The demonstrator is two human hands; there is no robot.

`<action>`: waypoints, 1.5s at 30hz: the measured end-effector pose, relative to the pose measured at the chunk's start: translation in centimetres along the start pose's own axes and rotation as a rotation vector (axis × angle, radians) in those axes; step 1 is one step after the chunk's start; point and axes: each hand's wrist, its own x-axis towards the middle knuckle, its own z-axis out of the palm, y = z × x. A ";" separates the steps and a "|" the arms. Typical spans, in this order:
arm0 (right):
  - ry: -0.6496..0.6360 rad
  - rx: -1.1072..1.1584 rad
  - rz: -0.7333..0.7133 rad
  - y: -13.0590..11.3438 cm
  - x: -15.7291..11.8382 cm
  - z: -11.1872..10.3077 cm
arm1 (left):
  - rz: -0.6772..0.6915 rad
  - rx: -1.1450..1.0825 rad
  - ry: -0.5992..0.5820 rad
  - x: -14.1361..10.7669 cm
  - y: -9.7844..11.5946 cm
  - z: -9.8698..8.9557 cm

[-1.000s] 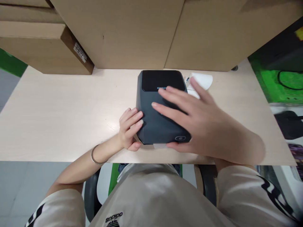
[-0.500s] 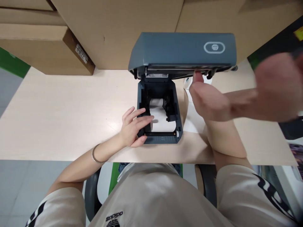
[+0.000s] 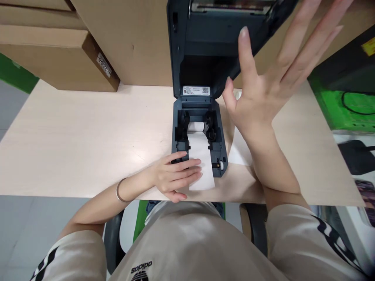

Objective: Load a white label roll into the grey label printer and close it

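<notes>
A dark grey label printer stands on the table with its lid raised. Inside sits a small white paper roll. Its paper strip runs forward over the printer's front edge. My left hand lies on the strip and the front left of the printer, fingers stretched out and flat. On the right, my right hand is spread wide, palm towards the lid; thumb and forefinger are at the lid's right side, and whether they touch it I cannot tell. The left front of the roller is hidden by my left hand.
Cardboard boxes stand at the back left, and a large cardboard panel rises behind the printer. White paper lies right of the printer, partly under my right arm. A green surface with a black cable is at the far right.
The printer lid has swung further up and back. My right hand has spread its fingers beside it. My left hand has moved towards me, and the paper strip now hangs over the front edge.
</notes>
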 end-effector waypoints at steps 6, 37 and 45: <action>0.075 -0.172 0.107 0.0 -0.1 0.1 | -0.027 -0.042 -0.005 -0.1 0.0 0.0; -0.303 -0.224 -0.646 -0.8 -0.8 7.6 | -0.512 -0.036 -0.349 -2.3 -5.6 -0.4; -0.225 -0.176 -0.572 -1.6 -1.2 2.0 | -0.512 0.044 -0.266 -2.3 -5.3 0.1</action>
